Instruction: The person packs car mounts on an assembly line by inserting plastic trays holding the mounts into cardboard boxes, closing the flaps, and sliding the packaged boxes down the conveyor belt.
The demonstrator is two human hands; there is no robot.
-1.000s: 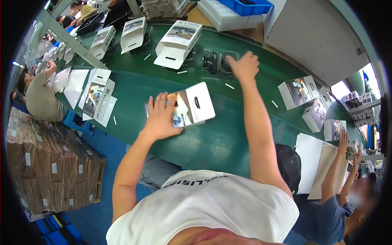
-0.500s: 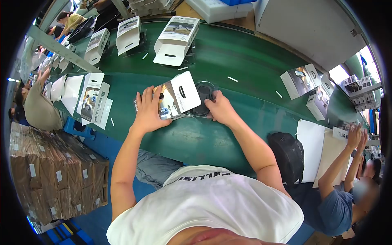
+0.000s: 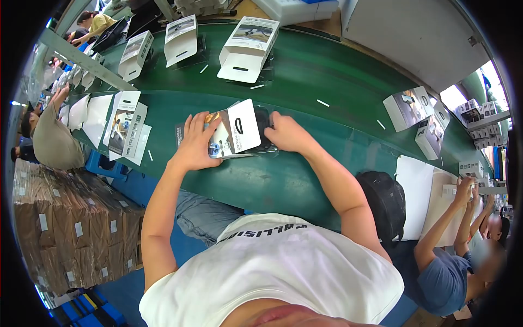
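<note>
A white printed box (image 3: 231, 132) lies on the green bench with its flap pointing right. My left hand (image 3: 195, 144) is wrapped over the left part of this box, thumb along its near edge. At the box's right end, my right hand (image 3: 286, 132) grips a clear plastic tray (image 3: 265, 143) holding a black item. The tray's left part is hidden behind the box flap, and its right edge is under my fingers. Further back on the bench, another white box (image 3: 250, 48) lies with its flap open towards me.
More open boxes (image 3: 181, 39) stand at the back left, and a printed box (image 3: 124, 126) rests on white sheets at left. Closed boxes (image 3: 407, 108) stand at right. A black bag (image 3: 382, 204) hangs by the front edge. A co-worker (image 3: 444, 272) works at lower right.
My right hand came from the back of the bench with the tray and has moved it left, against the box's open end. The box has shifted slightly left in my left hand.
</note>
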